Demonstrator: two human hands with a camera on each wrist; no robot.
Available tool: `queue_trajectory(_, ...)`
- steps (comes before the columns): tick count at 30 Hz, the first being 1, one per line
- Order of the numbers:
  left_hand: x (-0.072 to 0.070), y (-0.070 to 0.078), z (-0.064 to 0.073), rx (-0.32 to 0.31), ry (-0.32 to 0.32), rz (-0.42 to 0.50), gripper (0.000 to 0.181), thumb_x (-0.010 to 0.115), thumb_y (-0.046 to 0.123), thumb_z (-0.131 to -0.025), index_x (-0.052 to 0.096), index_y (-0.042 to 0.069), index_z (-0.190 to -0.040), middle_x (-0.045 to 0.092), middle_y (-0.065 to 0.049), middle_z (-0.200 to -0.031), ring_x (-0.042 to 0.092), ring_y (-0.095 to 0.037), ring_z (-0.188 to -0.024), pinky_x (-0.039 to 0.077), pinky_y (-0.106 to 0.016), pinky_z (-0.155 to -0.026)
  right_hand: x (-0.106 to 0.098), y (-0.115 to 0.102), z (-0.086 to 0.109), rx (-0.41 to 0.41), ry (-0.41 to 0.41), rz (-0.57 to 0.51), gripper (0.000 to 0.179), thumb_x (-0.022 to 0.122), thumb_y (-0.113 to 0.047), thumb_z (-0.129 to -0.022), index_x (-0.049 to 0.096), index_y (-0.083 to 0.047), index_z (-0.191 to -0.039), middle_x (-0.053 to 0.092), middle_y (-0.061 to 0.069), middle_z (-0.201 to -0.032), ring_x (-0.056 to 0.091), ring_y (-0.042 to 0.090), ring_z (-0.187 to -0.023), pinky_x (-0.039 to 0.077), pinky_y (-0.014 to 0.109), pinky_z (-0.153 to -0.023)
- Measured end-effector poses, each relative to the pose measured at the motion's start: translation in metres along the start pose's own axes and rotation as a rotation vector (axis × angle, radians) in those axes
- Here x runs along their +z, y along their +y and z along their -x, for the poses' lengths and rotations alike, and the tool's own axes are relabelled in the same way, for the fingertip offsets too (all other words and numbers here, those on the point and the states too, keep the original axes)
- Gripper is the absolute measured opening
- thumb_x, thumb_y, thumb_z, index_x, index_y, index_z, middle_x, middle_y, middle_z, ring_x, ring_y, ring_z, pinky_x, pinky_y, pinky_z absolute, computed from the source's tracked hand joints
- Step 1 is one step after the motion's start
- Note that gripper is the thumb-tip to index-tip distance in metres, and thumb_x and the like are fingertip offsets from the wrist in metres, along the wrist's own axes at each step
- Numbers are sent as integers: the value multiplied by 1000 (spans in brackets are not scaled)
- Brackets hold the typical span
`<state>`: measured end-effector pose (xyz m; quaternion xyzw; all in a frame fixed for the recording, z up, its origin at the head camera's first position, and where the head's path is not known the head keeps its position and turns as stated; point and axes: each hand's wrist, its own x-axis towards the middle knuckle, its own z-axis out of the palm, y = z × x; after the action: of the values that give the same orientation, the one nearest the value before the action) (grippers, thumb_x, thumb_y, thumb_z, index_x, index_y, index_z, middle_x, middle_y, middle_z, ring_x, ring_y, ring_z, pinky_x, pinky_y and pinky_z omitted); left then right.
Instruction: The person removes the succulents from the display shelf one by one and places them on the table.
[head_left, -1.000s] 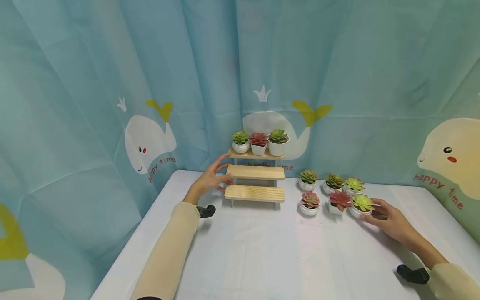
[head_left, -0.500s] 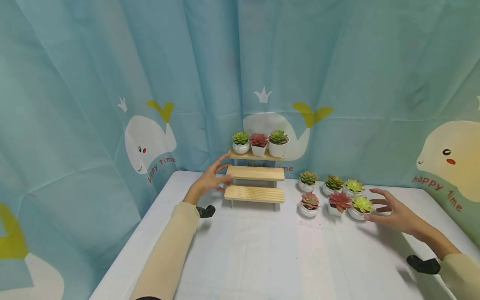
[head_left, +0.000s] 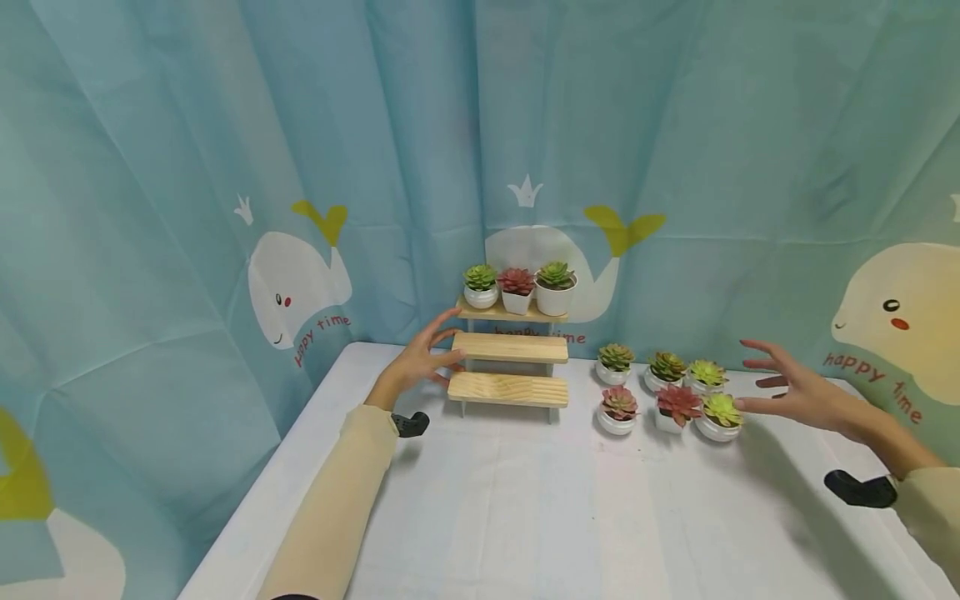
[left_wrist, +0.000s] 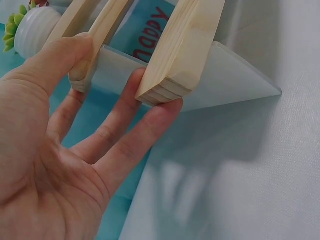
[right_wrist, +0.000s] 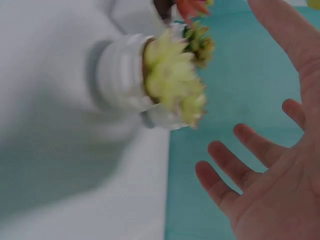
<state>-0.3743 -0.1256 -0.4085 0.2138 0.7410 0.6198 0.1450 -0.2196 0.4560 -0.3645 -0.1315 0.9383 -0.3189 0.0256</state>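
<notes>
Arranging stage, apparently: left hand (head_left: 415, 363) gripped stand (head_left: 510, 347); right hand (head_left: 810, 398) hovered, empty, near back-right corner of tabletop (head_left: 540, 508), front lime succulent (head_left: 722, 411) presumably needing pinching.

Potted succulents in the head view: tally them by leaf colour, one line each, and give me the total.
Green succulents: 4
Red or pink succulents: 3
Pale yellow-green succulents: 2
Total: 9
</notes>
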Motion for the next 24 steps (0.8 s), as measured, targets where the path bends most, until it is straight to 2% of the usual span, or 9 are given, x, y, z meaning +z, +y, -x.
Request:
queue_trajectory(2, -1, 0, 0, 2, 3, -3, 78, 68, 14, -102, 26, 42, -162, 25, -14, -167, 53, -44, -134, 61, -55, -72, -5, -6, -4, -5, 9, 8, 97, 74, -21, -97, 4, -8, -164, 32, 37, -152, 45, 61, -126, 55, 42, -83)
queue_trajectory(5, -2, -2, 0, 11, -5, -2, 78, 67, 14, -102, 25, 40, -163, 25, -15, -168, 54, -48, -132, 61, -55, -71, -12, -15, -9, -14, 14, 4, 95, 74, -21, -98, 6, -9, -164, 32, 35, -152, 45, 59, -127, 55, 34, -81)
queue_trajectory(12, -3, -2, -1, 14, -18, 2, 79, 67, 13, -102, 24, 39, -163, 23, -15, -168, 55, -53, -127, 61, -54, -71, -18, -35, -24, -35, 41, 22, 94, 74, -23, -98, 9, -5, -163, 34, 36, -152, 46, 61, -127, 53, 56, -89)
queue_trajectory(16, -2, -1, -1, 11, -7, -5, 79, 68, 14, -102, 25, 42, -162, 23, -14, -168, 47, -46, -138, 62, -54, -71, -18, -47, -34, -54, 56, 32, 94, 76, -25, -96, 13, -5, -163, 37, 34, -152, 47, 58, -128, 53, 54, -90)
queue_trajectory(20, -2, 0, -1, 8, -7, -12, 79, 69, 15, -101, 26, 44, -162, 23, -13, -168, 44, -41, -142, 62, -54, -72, -16, -60, -44, -73, 62, 28, 93, 76, -25, -96, 15, -7, -164, 37, 33, -153, 47, 56, -128, 51, 61, -93)
queue_trajectory(24, -2, -1, 0, 7, -8, -15, 79, 68, 15, -102, 25, 42, -162, 23, -15, -168, 56, -46, -130, 61, -55, -72, -13, -74, -57, -89, 66, 8, 92, 76, -25, -96, 17, -11, -164, 38, 30, -154, 48, 53, -130, 46, 66, -97)
